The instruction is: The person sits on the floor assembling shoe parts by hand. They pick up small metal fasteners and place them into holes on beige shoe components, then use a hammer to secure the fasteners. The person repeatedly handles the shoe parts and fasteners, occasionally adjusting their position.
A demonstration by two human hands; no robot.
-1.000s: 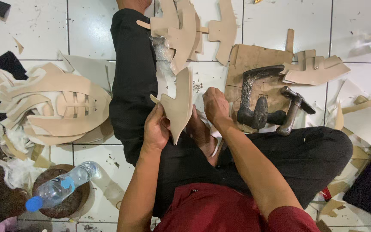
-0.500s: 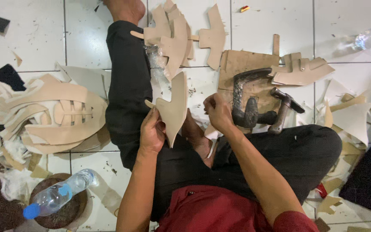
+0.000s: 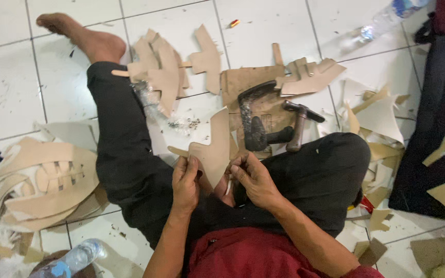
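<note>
I sit on a white tiled floor in black trousers. My left hand [image 3: 185, 181] grips the lower left part of a tan, cut leather piece [image 3: 213, 146] held upright over my lap. My right hand [image 3: 253, 177] pinches the same piece at its lower right edge. Just beyond it, on a brown cardboard sheet [image 3: 239, 82], lie a dark iron shoe anvil [image 3: 256, 126] and a hammer [image 3: 298, 123].
Stacks of cut tan pieces lie at the left [image 3: 47, 183], by my left knee [image 3: 163, 69] and at the far right [image 3: 315, 77]. Scraps litter the right side [image 3: 382, 123]. Plastic bottles lie at the bottom left [image 3: 73, 260] and top right [image 3: 384, 20]. Dark cloth lies along the right edge [image 3: 439, 118].
The camera view has shifted so the scene sits lower and my foot shows. My right hand has closed in onto the leather piece's lower edge; my left hand still holds it.
</note>
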